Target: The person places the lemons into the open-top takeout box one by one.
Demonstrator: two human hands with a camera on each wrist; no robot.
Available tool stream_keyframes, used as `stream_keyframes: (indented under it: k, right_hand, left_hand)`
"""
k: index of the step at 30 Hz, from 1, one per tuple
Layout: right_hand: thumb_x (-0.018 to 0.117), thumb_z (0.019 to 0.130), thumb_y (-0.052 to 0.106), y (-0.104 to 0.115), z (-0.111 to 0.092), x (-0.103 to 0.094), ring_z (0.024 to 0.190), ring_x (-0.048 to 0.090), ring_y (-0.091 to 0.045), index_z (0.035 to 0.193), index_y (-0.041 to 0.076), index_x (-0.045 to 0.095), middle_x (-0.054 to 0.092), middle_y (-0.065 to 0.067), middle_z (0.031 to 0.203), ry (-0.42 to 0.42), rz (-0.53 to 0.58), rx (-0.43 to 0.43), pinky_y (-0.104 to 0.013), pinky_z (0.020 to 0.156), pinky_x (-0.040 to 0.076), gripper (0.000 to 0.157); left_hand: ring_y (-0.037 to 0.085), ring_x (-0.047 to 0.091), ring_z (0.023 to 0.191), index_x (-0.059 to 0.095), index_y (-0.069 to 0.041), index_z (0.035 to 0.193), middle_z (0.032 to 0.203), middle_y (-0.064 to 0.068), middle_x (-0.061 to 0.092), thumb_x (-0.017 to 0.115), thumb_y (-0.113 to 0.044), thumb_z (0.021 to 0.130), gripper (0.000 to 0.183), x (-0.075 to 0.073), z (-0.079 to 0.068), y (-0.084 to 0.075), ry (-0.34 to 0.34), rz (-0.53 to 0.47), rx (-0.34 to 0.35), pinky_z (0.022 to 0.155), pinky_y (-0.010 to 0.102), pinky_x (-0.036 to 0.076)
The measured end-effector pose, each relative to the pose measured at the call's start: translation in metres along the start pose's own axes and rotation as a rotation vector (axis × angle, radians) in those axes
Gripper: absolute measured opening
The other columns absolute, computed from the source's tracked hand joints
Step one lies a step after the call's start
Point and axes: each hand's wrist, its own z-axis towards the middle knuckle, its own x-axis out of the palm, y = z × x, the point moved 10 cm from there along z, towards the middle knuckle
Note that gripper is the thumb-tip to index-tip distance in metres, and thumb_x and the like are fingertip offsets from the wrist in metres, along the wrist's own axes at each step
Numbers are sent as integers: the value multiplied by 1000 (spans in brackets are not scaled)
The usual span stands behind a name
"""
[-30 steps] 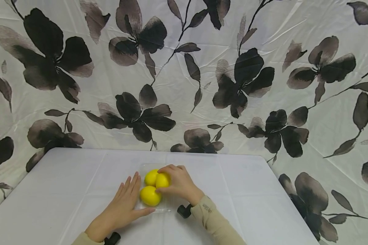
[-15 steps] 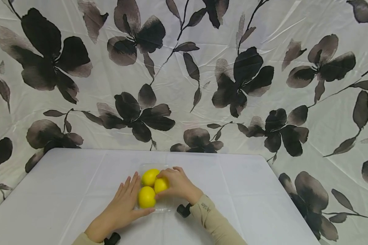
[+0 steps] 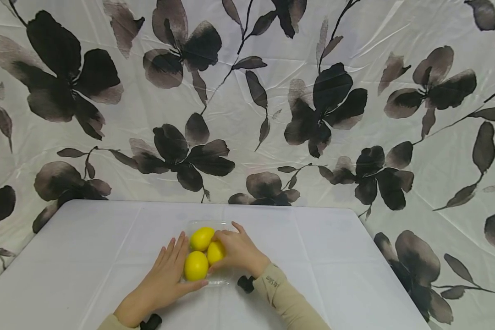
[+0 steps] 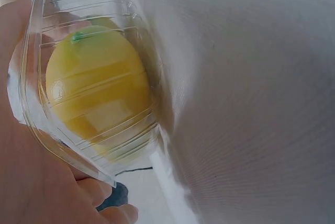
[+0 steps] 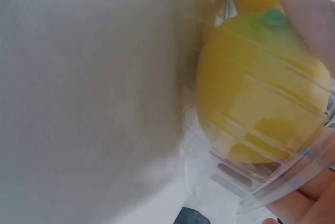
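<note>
Three yellow lemons with green tips sit in a clear plastic container (image 3: 221,279) on the white table. In the head view there is an upper lemon (image 3: 201,238), a lower-left lemon (image 3: 195,266) and a right lemon (image 3: 215,253). My right hand (image 3: 243,251) holds the right lemon between thumb and fingers, with the index finger close to the upper one. My left hand (image 3: 165,279) lies along the container's left side, fingers straight and thumb along its near edge. Through the ribbed wall, the left wrist view shows a lemon (image 4: 99,85); the right wrist view shows another lemon (image 5: 259,90).
The white-covered table (image 3: 321,266) spreads out around the container. Behind it hangs a white curtain (image 3: 264,119) with dark flower prints. Black devices sit at both wrists, the right device (image 3: 245,284) just below the sleeve.
My right hand has moved the right lemon slightly left and toward me. The other two lemons have shifted left inside the container. My left hand has stayed in place.
</note>
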Motion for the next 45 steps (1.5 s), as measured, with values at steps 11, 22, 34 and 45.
stream_keyframes:
  k: [11, 22, 34, 45]
  right_hand:
    - [84, 66, 62, -2, 0, -1, 104, 61, -11, 118, 15, 63, 69, 7, 110, -1, -34, 8, -50, 118, 25, 73]
    - [81, 70, 63, -6, -1, -3, 112, 60, -12, 121, 16, 65, 68, 6, 116, 14, -23, 19, -47, 120, 21, 72]
    - [68, 94, 39, -10, -19, -50, 119, 59, -20, 122, 8, 67, 68, -3, 121, -242, 212, -17, -45, 117, 29, 42]
    - [74, 89, 20, -41, -71, -102, 110, 64, -25, 113, 6, 70, 70, -6, 113, -615, 163, 72, -42, 97, 50, 28]
  left_hand:
    - [47, 9, 147, 15, 6, 155, 164, 23, 5, 55, -81, 79, 122, -2, 1, -1, 6, 6, -9, 115, 66, 9]
    - [47, 8, 147, 16, 6, 155, 164, 23, 6, 57, -79, 80, 121, -4, 3, -3, -1, 10, 7, 116, 65, 9]
    - [46, 13, 147, 26, 9, 152, 160, 26, 18, 56, -71, 86, 108, -19, 3, -4, -37, 73, 57, 116, 64, 14]
    - [45, 17, 147, 30, 1, 154, 159, 25, 25, 49, -52, 101, 77, -57, 2, 15, -145, 111, 51, 120, 55, 8]
